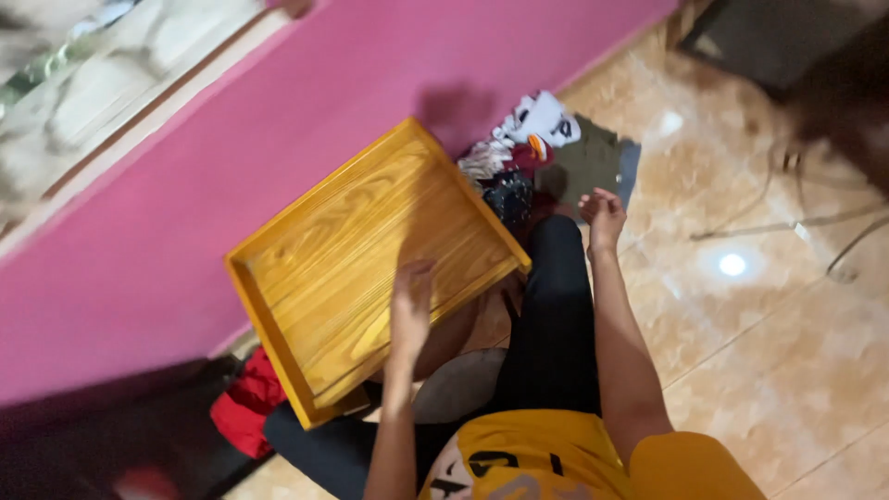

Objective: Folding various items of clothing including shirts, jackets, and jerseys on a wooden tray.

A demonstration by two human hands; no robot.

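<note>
A yellow wooden tray (306, 250) with raised rims rests tilted across my lap, against the pink wall. My left hand (412, 301) hovers over the tray's near right part with fingers apart and blurred, holding nothing. My right hand (602, 213) is raised beyond my black-trousered knee (556, 278), fingers curled loosely, nothing visible in it. Just past that hand lies a heap of clothes (542, 148): a white printed piece, a dark olive piece, a dark patterned piece and a red one.
A pink wall (185, 231) runs along the left. Red cloth (245, 403) lies under the tray's near corner. Glossy beige floor tiles (759, 324) spread to the right, with thin cables (796, 222) and a dark mat (769, 37) farther off.
</note>
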